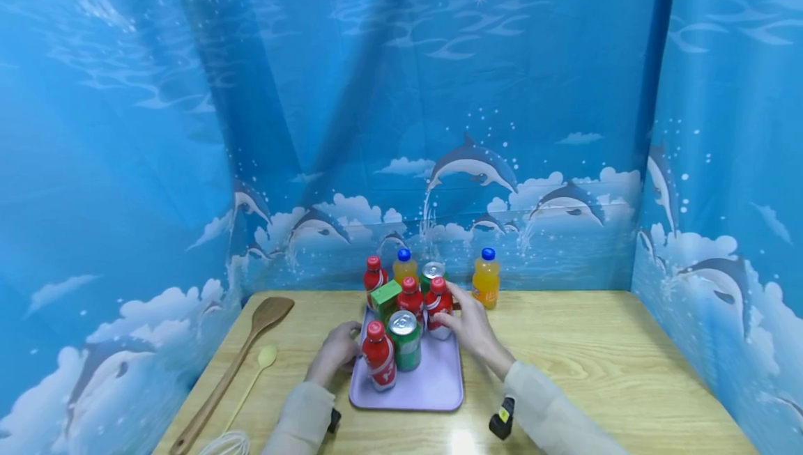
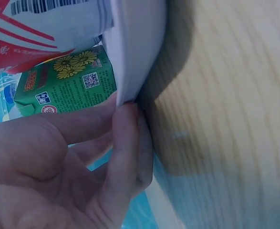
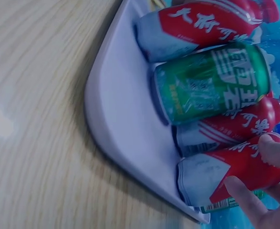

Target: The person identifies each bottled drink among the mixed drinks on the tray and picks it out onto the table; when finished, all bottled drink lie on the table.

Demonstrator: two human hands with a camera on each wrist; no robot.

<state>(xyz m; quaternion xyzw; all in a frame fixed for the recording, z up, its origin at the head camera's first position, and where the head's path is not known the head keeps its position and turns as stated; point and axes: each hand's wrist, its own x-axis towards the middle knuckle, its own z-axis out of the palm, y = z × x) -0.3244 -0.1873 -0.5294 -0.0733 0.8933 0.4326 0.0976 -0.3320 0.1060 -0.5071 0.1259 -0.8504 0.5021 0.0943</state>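
Note:
My left hand [image 1: 339, 352] pinches the left rim of a pale purple tray [image 1: 433, 385]; in the left wrist view thumb and fingers meet on the tray rim [image 2: 135, 52]. At the tray's right side, my right hand [image 1: 473, 326] grips a red cola bottle [image 1: 439, 307] by its upper part. The right wrist view has that bottle [image 3: 216, 176] with its base on the tray. Also on the tray are a green can [image 1: 404, 343], a front red bottle [image 1: 379, 357], another red bottle [image 1: 410, 296] and a green drink carton [image 1: 385, 298]. Items behind are partly hidden.
An orange drink bottle [image 1: 486, 279] stands behind the tray to the right. On the left lie a wooden spatula [image 1: 251, 336], a yellow spoon [image 1: 266, 357] and a whisk [image 1: 227, 444]. Blue dolphin-print curtains [image 1: 401, 127] enclose the wooden table [image 1: 564, 371].

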